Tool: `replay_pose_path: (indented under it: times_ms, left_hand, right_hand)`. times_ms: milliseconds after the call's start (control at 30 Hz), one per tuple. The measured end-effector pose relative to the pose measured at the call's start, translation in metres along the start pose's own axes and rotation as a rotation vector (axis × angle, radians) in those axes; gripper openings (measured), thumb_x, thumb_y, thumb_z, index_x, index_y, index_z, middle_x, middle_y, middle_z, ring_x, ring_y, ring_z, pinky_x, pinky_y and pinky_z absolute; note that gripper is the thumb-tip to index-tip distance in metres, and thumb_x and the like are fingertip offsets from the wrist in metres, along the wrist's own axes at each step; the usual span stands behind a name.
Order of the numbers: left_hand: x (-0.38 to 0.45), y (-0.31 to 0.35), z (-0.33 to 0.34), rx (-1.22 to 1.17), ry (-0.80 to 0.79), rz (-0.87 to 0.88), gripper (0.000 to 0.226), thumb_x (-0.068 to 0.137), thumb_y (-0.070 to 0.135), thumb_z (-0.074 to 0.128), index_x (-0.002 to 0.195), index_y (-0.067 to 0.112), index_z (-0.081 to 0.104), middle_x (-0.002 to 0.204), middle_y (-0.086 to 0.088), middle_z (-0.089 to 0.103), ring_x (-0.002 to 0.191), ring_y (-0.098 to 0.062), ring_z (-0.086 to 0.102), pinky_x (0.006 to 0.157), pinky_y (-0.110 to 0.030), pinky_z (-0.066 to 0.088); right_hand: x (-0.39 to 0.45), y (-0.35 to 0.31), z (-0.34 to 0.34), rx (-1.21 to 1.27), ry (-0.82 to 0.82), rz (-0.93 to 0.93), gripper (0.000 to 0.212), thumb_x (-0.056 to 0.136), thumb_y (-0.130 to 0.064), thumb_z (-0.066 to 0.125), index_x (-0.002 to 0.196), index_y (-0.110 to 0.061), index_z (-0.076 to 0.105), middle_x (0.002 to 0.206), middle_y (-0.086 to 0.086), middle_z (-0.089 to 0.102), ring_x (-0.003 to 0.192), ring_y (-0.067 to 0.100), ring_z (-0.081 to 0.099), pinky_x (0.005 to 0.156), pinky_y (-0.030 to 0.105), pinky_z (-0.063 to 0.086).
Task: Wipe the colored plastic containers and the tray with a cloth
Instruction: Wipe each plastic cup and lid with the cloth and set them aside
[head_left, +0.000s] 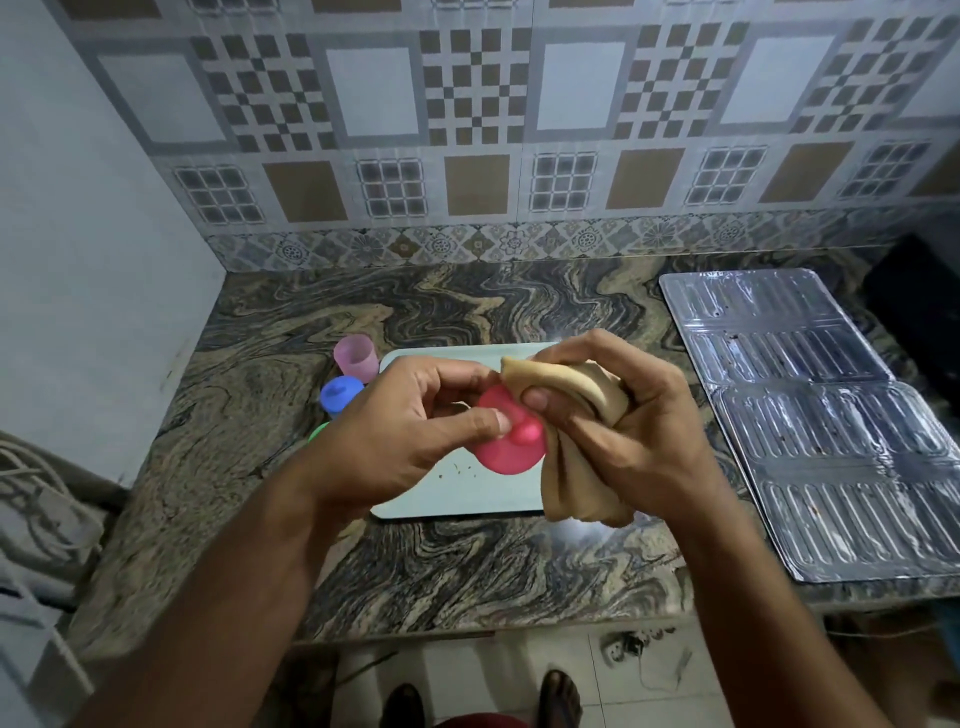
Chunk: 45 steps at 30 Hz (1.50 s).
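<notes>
My left hand (415, 426) pinches a red plastic lid (511, 447) with a round knob, held above the pale blue tray (457, 499). My right hand (618, 415) grips a bunched tan cloth (571, 467) pressed against the lid's upper edge. The tray lies flat on the marbled counter with a few crumbs on it. Left of the tray stand a pink translucent cup (357, 357) and a blue-lidded container (340, 395). A sliver of a green container (318, 431) shows behind my left wrist, mostly hidden.
A ribbed metal drain sheet (810, 415) covers the counter's right side. A plain wall closes the left, a tiled wall (478, 130) the back. The counter's front edge (467, 631) runs below my forearms; my feet show on the floor beneath.
</notes>
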<state>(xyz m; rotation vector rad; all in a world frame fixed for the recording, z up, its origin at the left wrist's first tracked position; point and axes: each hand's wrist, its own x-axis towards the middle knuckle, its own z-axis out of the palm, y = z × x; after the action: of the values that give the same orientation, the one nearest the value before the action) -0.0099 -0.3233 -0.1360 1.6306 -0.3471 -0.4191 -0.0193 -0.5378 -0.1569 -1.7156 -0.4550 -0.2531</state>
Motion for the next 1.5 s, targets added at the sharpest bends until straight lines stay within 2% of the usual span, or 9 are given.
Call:
replay_pose_path:
  times_ms: [133, 233, 367, 600, 767, 1000, 1133, 1300, 1500]
  left_hand:
    - [0.0, 0.001, 0.002, 0.002, -0.023, -0.003, 0.02, 0.087, 0.014, 0.071, 0.104, 0.008, 0.078, 0.097, -0.002, 0.08, 0.092, -0.014, 0.072, 0.085, -0.024, 0.057]
    - [-0.001, -0.001, 0.004, -0.016, 0.054, 0.023, 0.019, 0.088, 0.013, 0.079, 0.107, 0.01, 0.079, 0.095, 0.001, 0.08, 0.09, -0.006, 0.07, 0.083, -0.017, 0.053]
    - [0.0, -0.007, 0.006, -0.042, 0.123, 0.054, 0.015, 0.094, -0.002, 0.065, 0.106, -0.001, 0.075, 0.08, 0.013, 0.075, 0.074, 0.008, 0.064, 0.071, -0.007, 0.047]
    - [0.0, -0.008, 0.01, -0.052, 0.179, 0.043, 0.018, 0.095, 0.001, 0.066, 0.109, -0.003, 0.076, 0.087, 0.011, 0.076, 0.073, 0.007, 0.063, 0.069, -0.007, 0.046]
    - [-0.005, -0.011, 0.01, -0.076, 0.297, 0.008, 0.025, 0.091, 0.031, 0.073, 0.114, 0.024, 0.078, 0.106, -0.003, 0.081, 0.081, -0.006, 0.072, 0.07, -0.018, 0.05]
    - [-0.013, -0.03, 0.015, 0.01, 0.434, 0.083, 0.013, 0.097, 0.02, 0.06, 0.102, 0.019, 0.072, 0.103, -0.002, 0.079, 0.094, -0.018, 0.078, 0.075, -0.021, 0.056]
    - [-0.019, -0.041, 0.022, 0.195, 0.478, 0.159, 0.021, 0.083, 0.032, 0.081, 0.101, 0.026, 0.071, 0.108, 0.011, 0.079, 0.1, -0.013, 0.077, 0.086, -0.03, 0.06]
    - [-0.02, -0.054, 0.021, 0.211, 0.579, 0.15, 0.022, 0.08, 0.023, 0.091, 0.093, 0.026, 0.073, 0.103, 0.012, 0.08, 0.094, -0.013, 0.078, 0.087, -0.038, 0.063]
    - [-0.015, -0.061, -0.005, 0.105, 0.625, 0.139, 0.02, 0.079, 0.016, 0.091, 0.092, 0.02, 0.077, 0.101, 0.004, 0.082, 0.093, -0.012, 0.078, 0.09, -0.029, 0.061]
  right_hand:
    - [0.006, 0.01, 0.0, 0.039, 0.175, 0.042, 0.013, 0.092, -0.01, 0.078, 0.1, -0.015, 0.069, 0.088, -0.011, 0.074, 0.079, 0.007, 0.068, 0.074, 0.026, 0.054]
    - [-0.002, 0.014, -0.006, 0.307, 0.219, 0.147, 0.015, 0.091, -0.021, 0.077, 0.102, -0.016, 0.067, 0.091, 0.005, 0.073, 0.088, 0.027, 0.069, 0.084, 0.045, 0.056]
    - [-0.017, 0.017, -0.003, 0.355, 0.17, 0.213, 0.011, 0.092, -0.012, 0.072, 0.1, -0.011, 0.065, 0.089, -0.006, 0.075, 0.082, 0.005, 0.067, 0.075, 0.018, 0.054]
    - [-0.027, 0.02, 0.018, 0.494, 0.226, 0.262, 0.008, 0.09, -0.011, 0.07, 0.096, -0.013, 0.066, 0.085, -0.001, 0.067, 0.076, 0.007, 0.059, 0.07, 0.019, 0.05]
    - [-0.023, 0.018, 0.027, 0.544, 0.368, 0.267, 0.012, 0.088, -0.011, 0.072, 0.098, -0.009, 0.066, 0.084, -0.005, 0.071, 0.075, 0.005, 0.063, 0.069, 0.017, 0.052]
    - [-0.03, 0.023, 0.031, 0.362, 0.42, 0.245, 0.012, 0.091, -0.01, 0.076, 0.099, -0.009, 0.068, 0.087, -0.002, 0.071, 0.081, 0.009, 0.063, 0.073, 0.023, 0.051]
    - [-0.031, 0.018, 0.039, 0.246, 0.373, 0.193, 0.017, 0.089, -0.006, 0.075, 0.096, -0.02, 0.068, 0.087, -0.004, 0.073, 0.079, 0.007, 0.066, 0.073, 0.021, 0.053]
    - [-0.031, 0.021, 0.046, 0.175, 0.318, 0.186, 0.022, 0.088, 0.006, 0.076, 0.098, -0.012, 0.067, 0.084, -0.005, 0.074, 0.074, 0.004, 0.068, 0.069, 0.019, 0.054]
    - [-0.025, 0.025, 0.053, 0.12, 0.357, 0.177, 0.023, 0.087, 0.006, 0.078, 0.098, -0.012, 0.068, 0.088, -0.009, 0.075, 0.079, 0.002, 0.069, 0.074, 0.018, 0.054]
